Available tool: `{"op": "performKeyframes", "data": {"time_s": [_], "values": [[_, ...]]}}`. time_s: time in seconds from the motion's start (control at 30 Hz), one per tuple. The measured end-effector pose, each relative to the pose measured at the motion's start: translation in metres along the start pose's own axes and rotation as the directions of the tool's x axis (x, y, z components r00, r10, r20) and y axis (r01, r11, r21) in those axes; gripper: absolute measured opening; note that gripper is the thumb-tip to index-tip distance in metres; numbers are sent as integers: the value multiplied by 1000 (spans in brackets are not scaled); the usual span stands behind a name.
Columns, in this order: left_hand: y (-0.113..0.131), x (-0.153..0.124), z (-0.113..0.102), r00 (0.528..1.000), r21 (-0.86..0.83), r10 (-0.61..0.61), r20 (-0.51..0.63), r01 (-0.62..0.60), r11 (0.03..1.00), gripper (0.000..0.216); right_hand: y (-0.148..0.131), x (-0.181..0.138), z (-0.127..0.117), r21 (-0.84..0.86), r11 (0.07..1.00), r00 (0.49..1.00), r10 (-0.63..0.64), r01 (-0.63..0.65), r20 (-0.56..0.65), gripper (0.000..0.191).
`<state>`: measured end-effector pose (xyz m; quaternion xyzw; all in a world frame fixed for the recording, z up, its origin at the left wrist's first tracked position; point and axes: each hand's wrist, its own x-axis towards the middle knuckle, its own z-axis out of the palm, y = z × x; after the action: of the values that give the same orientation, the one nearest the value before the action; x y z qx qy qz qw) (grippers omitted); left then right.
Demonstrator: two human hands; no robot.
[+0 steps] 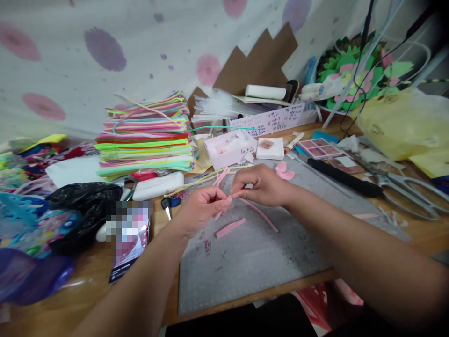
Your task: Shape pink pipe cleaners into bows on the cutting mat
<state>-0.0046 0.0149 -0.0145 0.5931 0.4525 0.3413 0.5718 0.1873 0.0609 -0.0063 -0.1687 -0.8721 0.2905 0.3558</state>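
My left hand (203,208) and my right hand (261,185) meet above a grey cutting mat (252,262). Thumb and fingertips of both pinch a small piece of pink chenille stem (229,199), mostly covered by the fingers. A thin pink stem (261,217) trails from beneath the right hand onto the mat. Below the hands lies a short, flat pink strip (230,228). More pink stems (221,176) rest just behind the left hand. Beyond the right wrist sits a pink petal-like shape (285,172).
Bundled coloured chenille stems (145,140) are stacked at the back left. A phone (131,243) and a black plastic bag (86,201) lie left of the mat. A white box (231,150) stands behind the hands. Large scissors (410,187) and a black-handled tool (345,178) lie at right.
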Motion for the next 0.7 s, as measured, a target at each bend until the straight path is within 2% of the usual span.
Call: {"op": "performKeyframes", "data": {"time_s": [0.2,0.57,0.7], "values": [[0,0,-2,1000,-100,17,10,-16,995,22,6,0,2,270,958,995,101,-97,-3,11],[-1,-1,-2,998,-170,2,61,9,985,19,2,-2,5,291,954,994,94,-73,-59,5],[0,-2,-1,999,-80,46,26,-44,996,17,0,-1,9,339,931,982,171,-135,-79,10]]}}
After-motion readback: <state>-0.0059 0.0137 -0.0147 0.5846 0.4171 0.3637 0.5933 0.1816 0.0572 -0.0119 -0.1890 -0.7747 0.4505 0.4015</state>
